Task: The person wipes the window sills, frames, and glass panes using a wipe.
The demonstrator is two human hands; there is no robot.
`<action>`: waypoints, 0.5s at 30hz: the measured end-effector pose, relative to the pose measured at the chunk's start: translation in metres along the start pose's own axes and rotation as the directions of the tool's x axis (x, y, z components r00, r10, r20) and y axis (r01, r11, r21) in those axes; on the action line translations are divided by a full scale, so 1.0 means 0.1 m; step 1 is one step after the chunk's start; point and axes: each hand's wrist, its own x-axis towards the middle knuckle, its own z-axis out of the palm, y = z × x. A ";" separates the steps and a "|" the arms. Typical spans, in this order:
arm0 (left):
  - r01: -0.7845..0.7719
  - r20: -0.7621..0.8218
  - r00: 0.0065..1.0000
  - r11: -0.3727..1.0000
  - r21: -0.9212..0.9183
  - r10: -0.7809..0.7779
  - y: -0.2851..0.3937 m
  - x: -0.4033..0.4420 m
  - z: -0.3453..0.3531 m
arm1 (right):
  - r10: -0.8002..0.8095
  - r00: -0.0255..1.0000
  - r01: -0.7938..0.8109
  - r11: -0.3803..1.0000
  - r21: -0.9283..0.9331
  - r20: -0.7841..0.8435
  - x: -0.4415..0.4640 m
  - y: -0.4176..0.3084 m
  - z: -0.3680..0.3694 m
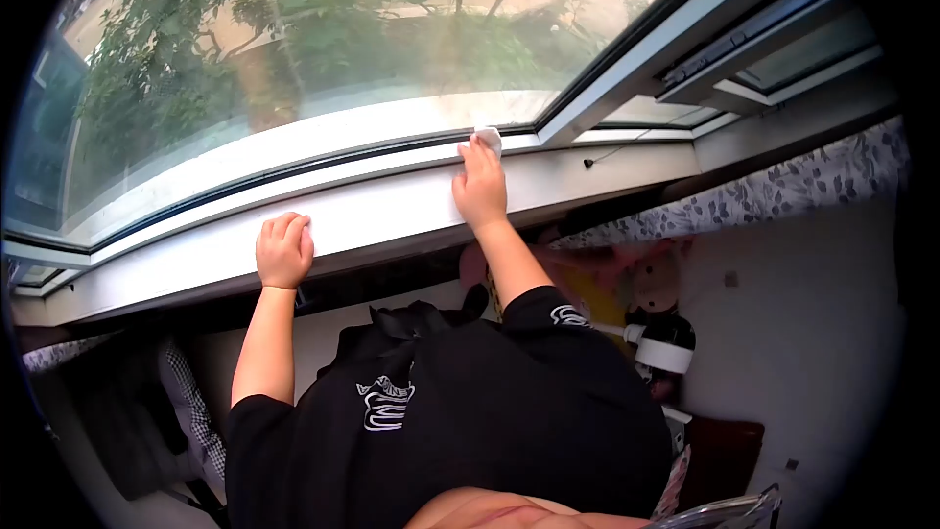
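My right hand (pixel 480 181) presses a small white cloth or tissue (pixel 489 140) against the lower edge of the window frame (pixel 411 155), with its fingers together over it. My left hand (pixel 285 251) rests on the white window sill (pixel 377 216), its fingers curled. A sliver of something pale shows beside the left fingertips, too small to name. Above both hands stands the large glass pane (pixel 343 59), with trees and bare ground seen through it.
An open window sash (pixel 764 39) is at the upper right. A patterned curtain (pixel 764 186) hangs below it. A white round object (pixel 664 355) stands at the lower right, and a chair with a checkered cushion (pixel 191 402) at the lower left.
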 end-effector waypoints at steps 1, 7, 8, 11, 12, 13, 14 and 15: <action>-0.009 0.001 1.000 1.000 -0.012 0.009 0.00 0.00 -0.01 | 0.033 0.998 -0.038 0.994 0.105 0.046 0.04 0.03 -0.09; 0.002 0.025 1.000 0.999 -0.052 -0.001 0.01 0.00 0.02 | 0.136 0.990 -0.128 0.971 -0.202 0.029 -0.01 0.61 -0.42; 0.003 0.023 1.000 0.999 -0.052 -0.002 0.02 0.00 0.02 | 0.287 0.956 -0.261 0.923 -0.283 0.056 -0.02 0.65 -0.46; 0.006 0.004 1.000 0.999 -0.050 -0.005 0.04 0.01 0.03 | 0.315 0.943 -0.246 0.876 -0.414 0.106 0.00 0.68 -0.52; 0.009 0.007 1.000 0.999 -0.045 -0.009 0.04 0.01 0.04 | 0.305 0.950 -0.278 0.924 -0.264 0.066 0.01 0.74 -0.46; 0.012 0.009 1.000 0.999 -0.040 -0.012 0.04 0.01 0.04 | 0.300 0.953 -0.296 0.949 -0.106 0.026 0.02 0.75 -0.42; 0.017 0.005 1.000 0.999 -0.036 -0.017 0.05 0.02 0.05 | 0.293 0.956 -0.289 0.952 -0.103 0.028 0.03 0.76 -0.36; 0.017 -0.005 1.000 0.999 -0.029 -0.018 0.06 0.01 0.04 | 0.203 0.978 -0.204 0.979 0.021 0.040 0.00 0.71 -0.24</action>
